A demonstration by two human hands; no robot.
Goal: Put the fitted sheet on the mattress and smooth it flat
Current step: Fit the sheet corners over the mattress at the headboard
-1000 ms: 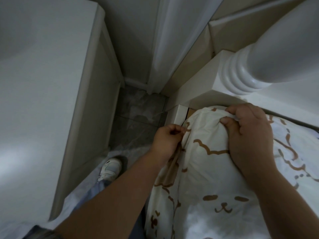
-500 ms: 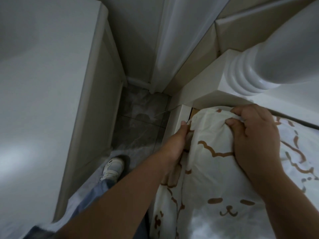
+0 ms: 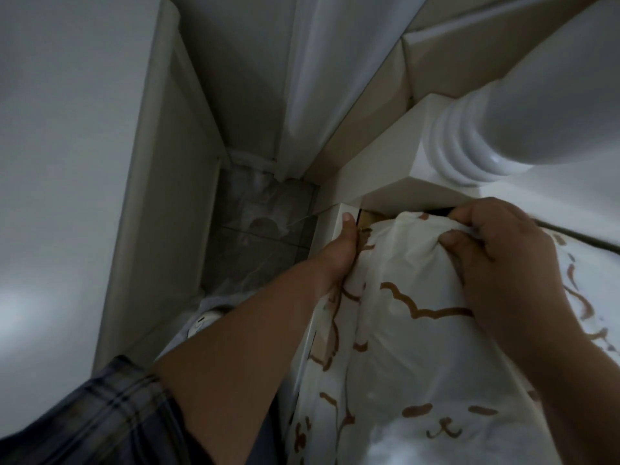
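Overhead, bedpost point(image 3: 469, 142) beside sheet point(image 3: 402, 330).

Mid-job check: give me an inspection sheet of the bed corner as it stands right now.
Surface: mattress corner is hidden under the fitted sheet; a brown patch shows in the gap by the bed frame rail.
Job's things: cream fitted sheet with brown cartoon print, bunched and wrinkled at the corner, not yet smooth.
Clutter: nothing seen.
Hands: left hand runs along the sheet's side edge, thumb straight against the rail, other fingers hidden; right hand pinches a fold of sheet on top.
Cables: nothing seen.
Surroundings: white turned bedpost above the corner; white cabinet to the left; grey tiled floor in the narrow gap; a white shoe below.
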